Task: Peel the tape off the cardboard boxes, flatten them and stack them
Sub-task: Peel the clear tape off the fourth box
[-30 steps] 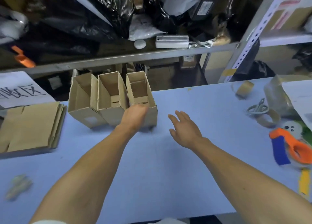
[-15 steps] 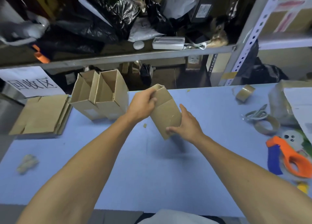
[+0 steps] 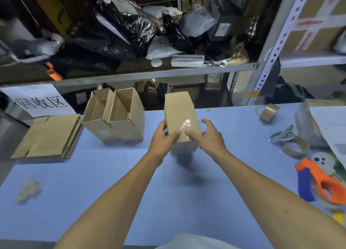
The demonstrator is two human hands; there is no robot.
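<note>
We hold one small cardboard box [image 3: 180, 117] over the middle of the blue table [image 3: 104, 177], lifted clear of the surface with its shadow below. Our left hand [image 3: 162, 138] clasps the near left side, thumb lying across the top face. Our right hand [image 3: 207, 134] curls round the right side, a fingertip pressed on the top face near the tape. Both hands are closed on this box.

The box is plain brown, long and narrow, its closed face turned up toward us. A strip of clear tape [image 3: 187, 125] runs along that face; it shows only as a crinkled, shiny patch catching light near our right fingers. A flap at the far end sits slightly raised, a seam visible across it. Whether any tape end is lifted, we cannot tell.

To the left, two more boxes [image 3: 114, 125] stand side by side, touching, open tops facing up, pale label patches low on their near sides. Further left lies a pile of flattened boxes [image 3: 48, 136], flat at the table's left edge, beneath a white paper sign [image 3: 37, 100].

On the right side: a brown tape roll [image 3: 269, 112] near the far edge, scissors [image 3: 282, 135] beside an empty tape core [image 3: 295, 146], and an orange tape dispenser [image 3: 322, 183] at the near right. A small crumpled wad [image 3: 29, 190] lies near the left, blurred.
</note>
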